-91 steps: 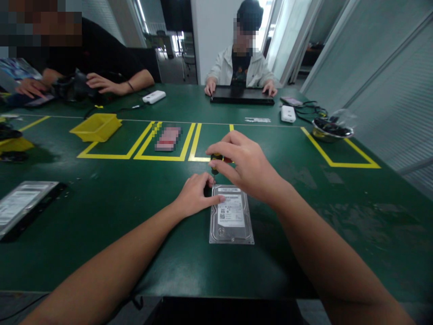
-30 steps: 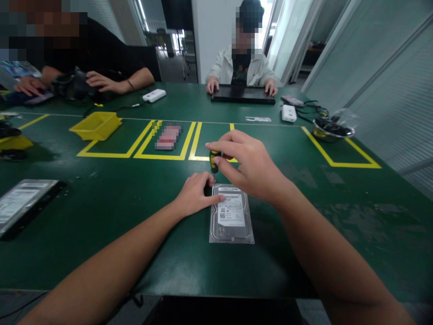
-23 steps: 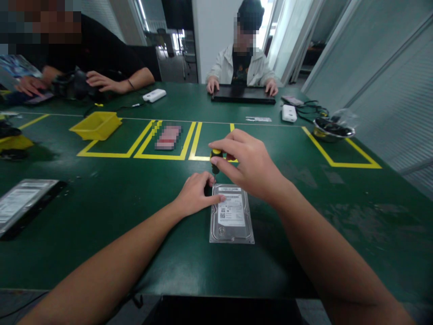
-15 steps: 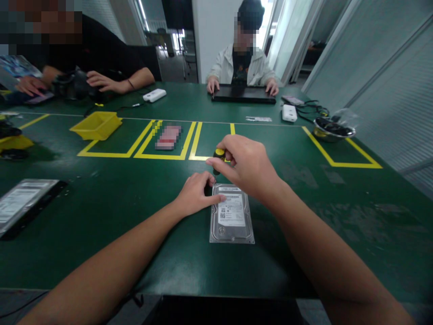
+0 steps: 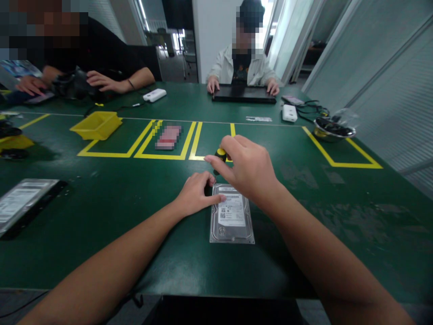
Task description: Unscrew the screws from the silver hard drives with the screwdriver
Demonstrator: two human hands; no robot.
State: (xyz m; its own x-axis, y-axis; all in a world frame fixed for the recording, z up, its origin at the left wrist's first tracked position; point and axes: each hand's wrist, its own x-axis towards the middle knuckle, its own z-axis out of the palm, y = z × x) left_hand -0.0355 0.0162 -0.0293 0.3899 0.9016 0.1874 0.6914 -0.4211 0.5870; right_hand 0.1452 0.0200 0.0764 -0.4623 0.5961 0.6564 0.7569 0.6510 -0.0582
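Note:
A silver hard drive (image 5: 232, 221) with a white label lies flat on the green table (image 5: 135, 216) in front of me. My left hand (image 5: 196, 194) presses on its far left corner, fingers curled around the edge. My right hand (image 5: 248, 169) is closed around a small screwdriver (image 5: 219, 158) with a yellow and black handle. The tool stands nearly upright over that same far left corner. Its tip is hidden between my two hands.
A second hard drive (image 5: 23, 203) lies at the left edge. A yellow bin (image 5: 96, 125) and yellow tape boxes mark the middle of the table. A metal bowl (image 5: 333, 128) stands far right. Two other people sit at the far side, one with a black laptop (image 5: 242, 95).
My right hand's fingers have shifted around the screwdriver handle, turning it, and the hand sits slightly lower. The left hand and the drive have stayed put.

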